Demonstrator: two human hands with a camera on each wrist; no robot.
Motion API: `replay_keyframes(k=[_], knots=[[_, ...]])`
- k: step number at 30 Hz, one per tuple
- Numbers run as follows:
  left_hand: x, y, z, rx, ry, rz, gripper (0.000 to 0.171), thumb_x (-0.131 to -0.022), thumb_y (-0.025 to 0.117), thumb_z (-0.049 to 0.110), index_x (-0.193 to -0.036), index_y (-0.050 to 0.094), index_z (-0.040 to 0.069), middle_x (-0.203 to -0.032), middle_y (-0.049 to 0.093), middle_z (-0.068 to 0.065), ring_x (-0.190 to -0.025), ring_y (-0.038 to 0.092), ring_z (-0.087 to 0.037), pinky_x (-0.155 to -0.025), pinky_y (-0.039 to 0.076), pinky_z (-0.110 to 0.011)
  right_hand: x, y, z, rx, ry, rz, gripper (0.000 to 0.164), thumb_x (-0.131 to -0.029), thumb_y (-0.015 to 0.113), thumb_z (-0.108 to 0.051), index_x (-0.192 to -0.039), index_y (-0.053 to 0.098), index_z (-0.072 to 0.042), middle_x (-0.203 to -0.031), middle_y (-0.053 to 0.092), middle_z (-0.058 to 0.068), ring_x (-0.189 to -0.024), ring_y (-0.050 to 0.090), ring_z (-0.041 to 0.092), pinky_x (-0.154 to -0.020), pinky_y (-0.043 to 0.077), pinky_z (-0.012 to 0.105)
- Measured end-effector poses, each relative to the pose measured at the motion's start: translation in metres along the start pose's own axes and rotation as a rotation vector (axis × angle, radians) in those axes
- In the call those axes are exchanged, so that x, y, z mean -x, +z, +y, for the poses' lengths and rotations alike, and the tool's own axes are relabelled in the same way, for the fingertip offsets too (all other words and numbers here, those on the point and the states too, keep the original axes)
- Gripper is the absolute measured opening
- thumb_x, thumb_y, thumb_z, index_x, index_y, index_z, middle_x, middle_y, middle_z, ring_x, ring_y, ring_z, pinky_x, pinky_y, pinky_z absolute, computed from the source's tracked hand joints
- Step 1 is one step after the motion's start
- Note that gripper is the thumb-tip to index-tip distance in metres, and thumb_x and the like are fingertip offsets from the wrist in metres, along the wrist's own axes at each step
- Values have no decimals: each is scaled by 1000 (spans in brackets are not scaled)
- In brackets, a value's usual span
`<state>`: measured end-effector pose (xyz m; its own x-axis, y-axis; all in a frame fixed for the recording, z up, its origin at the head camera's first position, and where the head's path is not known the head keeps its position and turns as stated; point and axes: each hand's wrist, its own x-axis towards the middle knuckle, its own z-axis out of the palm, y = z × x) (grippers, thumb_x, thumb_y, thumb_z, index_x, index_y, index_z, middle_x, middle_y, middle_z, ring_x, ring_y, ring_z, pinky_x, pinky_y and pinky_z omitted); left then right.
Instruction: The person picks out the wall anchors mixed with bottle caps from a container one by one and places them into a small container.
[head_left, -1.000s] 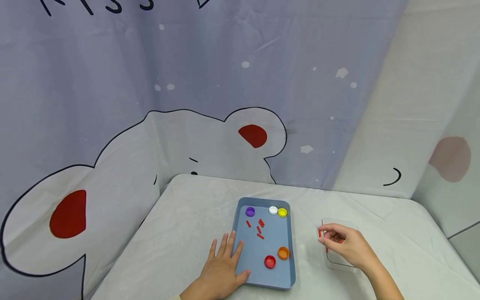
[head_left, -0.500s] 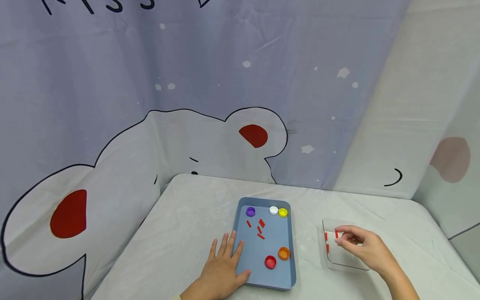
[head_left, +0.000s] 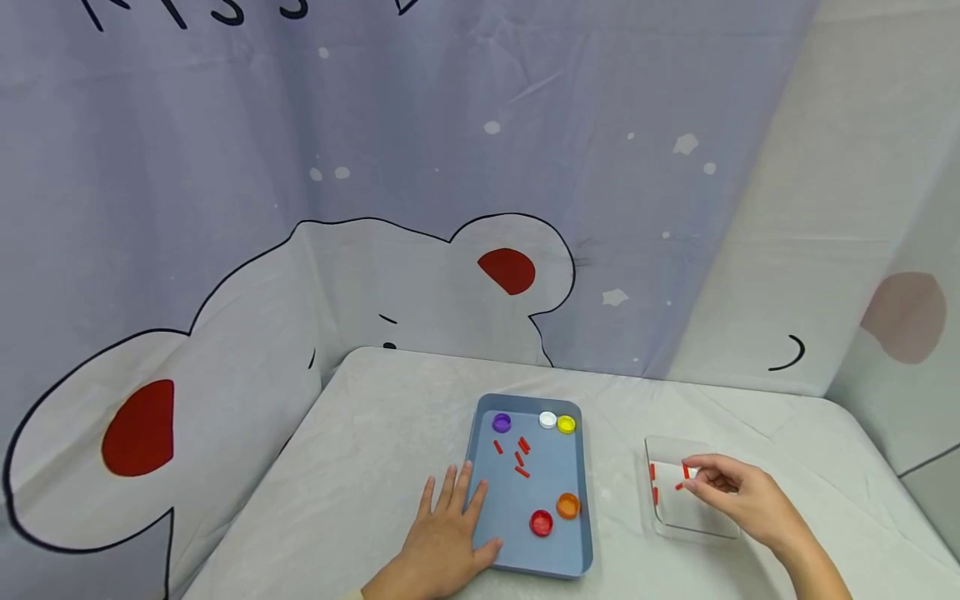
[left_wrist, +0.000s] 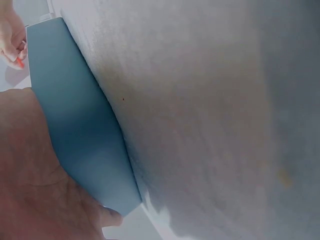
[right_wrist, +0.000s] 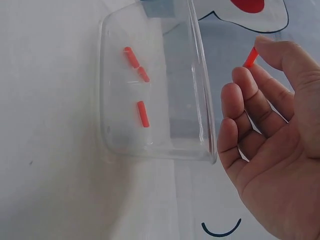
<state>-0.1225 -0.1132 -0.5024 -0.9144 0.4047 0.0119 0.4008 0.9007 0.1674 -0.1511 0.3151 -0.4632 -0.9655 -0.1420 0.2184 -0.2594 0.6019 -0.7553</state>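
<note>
My right hand [head_left: 742, 493] pinches a red stick [right_wrist: 251, 57] by the clear box [head_left: 693, 531]. Left of the box, my left hand [head_left: 438, 542] touches the tray [head_left: 513, 550], fingers spread.

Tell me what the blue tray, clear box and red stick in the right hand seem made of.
Blue tray: probably matte plastic, opaque with rounded corners; coated metal possible.
Clear box: likely glossy plastic, see-through with glints along its wall; perhaps glass.
Red stick in the right hand: perhaps smooth plastic, evenly coloured; too small to confirm.
</note>
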Motion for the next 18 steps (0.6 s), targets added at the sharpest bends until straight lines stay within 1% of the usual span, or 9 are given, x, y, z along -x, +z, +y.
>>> replay_keyframes(k=[5, 13, 18], knots=[[0, 1, 0, 4, -2, 2, 81, -97, 48, 64, -155, 41, 9, -167, 20, -19, -153, 20, -41, -118, 14, -64, 0, 1, 4, -2, 2, 4, 31, -89, 78, -16, -115, 71, 0, -86, 71, 5, -73, 64, 8, -65, 51, 21], [0, 0, 0, 2, -8, -4, 81, -96, 48, 64, -155, 41, 9, -167, 20, -18, -153, 19, -41, -119, 13, -64, -2, 0, 7, 14, 19, 7, 33, -90, 77, -16, -118, 70, -1, -85, 67, -6, -73, 62, 7, -65, 51, 22], [-1, 0, 1, 0, -7, -8, 81, -96, 48, 64, -155, 42, 8, -167, 20, -18, -153, 19, -41, -118, 13, -65, -2, 2, 5, -4, 25, 7, 32, -91, 77, -17, -118, 70, -1, -85, 68, -4, -73, 64, 10, -65, 51, 21]])
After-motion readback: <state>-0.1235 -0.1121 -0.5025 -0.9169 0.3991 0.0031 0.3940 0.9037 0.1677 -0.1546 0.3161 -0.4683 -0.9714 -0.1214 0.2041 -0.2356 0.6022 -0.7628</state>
